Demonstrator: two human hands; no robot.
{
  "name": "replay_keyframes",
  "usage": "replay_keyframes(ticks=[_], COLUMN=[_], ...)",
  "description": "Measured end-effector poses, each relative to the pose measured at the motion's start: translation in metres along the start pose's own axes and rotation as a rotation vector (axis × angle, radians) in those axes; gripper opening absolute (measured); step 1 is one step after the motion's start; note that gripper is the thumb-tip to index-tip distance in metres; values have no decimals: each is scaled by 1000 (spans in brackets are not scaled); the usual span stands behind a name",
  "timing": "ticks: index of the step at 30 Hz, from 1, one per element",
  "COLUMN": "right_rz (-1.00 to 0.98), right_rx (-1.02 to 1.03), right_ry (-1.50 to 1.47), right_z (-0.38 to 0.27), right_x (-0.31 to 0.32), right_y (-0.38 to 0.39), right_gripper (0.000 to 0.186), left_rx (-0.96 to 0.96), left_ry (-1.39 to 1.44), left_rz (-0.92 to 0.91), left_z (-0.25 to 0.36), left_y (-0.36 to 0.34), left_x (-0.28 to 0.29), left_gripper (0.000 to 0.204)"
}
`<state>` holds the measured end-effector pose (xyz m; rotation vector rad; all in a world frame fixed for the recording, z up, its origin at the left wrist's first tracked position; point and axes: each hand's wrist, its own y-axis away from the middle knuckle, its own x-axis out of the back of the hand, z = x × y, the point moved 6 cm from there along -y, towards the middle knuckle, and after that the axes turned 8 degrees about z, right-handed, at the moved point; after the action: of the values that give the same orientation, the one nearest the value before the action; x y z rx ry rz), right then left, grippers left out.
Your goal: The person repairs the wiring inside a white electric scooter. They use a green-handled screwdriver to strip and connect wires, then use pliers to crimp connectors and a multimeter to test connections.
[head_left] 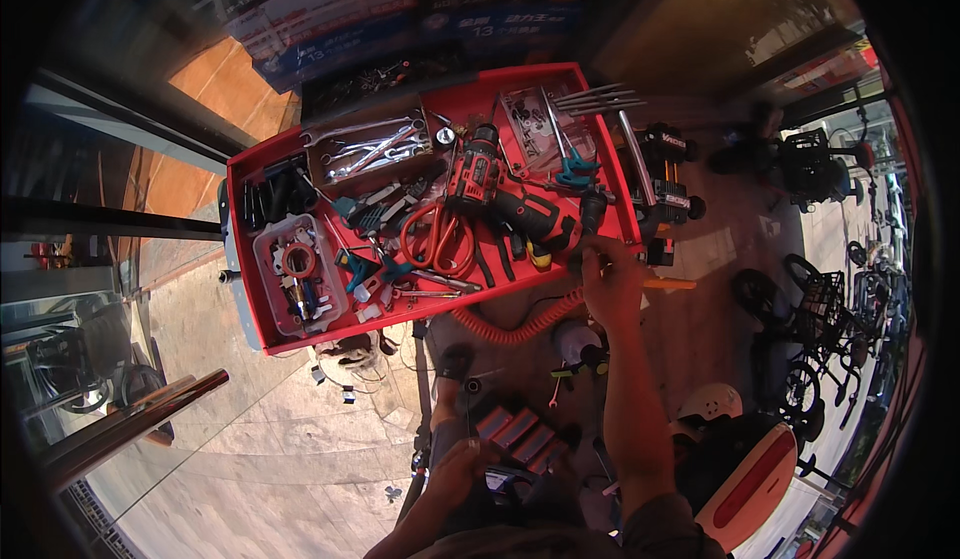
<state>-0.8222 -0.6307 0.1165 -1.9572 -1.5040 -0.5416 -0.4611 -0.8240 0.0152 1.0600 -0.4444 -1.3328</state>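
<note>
L hand [462,466] low, near the body, curled on a dark part above the grey blocks [518,431], steadying it. R hand [610,277] reaches to the red tray's [250,259] front edge, fingers closing; what it grips, can't tell. Drill [478,174] and orange pliers [438,239] lie within reach.

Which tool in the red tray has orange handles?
The large pliers-like cutters lying mid-tray, just left of the red-and-black power drill. Their two looped handles are orange; the neighbouring small tools have teal or black handles.
</note>
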Motion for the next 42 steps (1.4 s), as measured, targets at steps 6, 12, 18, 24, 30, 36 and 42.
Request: replay_keyframes(ticks=[6,12,18,24,30,36,42], right_rz=[76,81,-80,-83,-73,-220,-292], right_rx=[-14,13,98,418,466,437,441], right_ry=[44,44,78,152,125,239,285], right_z=[35,37,-8,-60,-55,-39,-45], right_x=[10,8,-24,-68,-82,-81,-84], right_y=[-16,-29,-31,-31,-46,-63,-61], right_gripper=[17,18,17,23,25,29,32], left_rx=[-48,65,-50,-1,-39,8,37], left_ry=[10,559,339,407,506,528,527], left_rz=[2,-13,35,-43,21,2,17], left_z=[-10,-18,-7,-14,-21,-20,0], left_y=[-3,-4,-2,-2,-1,-5,-5], left_x=[3,5,4,9,18,24,18], left_gripper=[25,23,20,25,25,24,23])
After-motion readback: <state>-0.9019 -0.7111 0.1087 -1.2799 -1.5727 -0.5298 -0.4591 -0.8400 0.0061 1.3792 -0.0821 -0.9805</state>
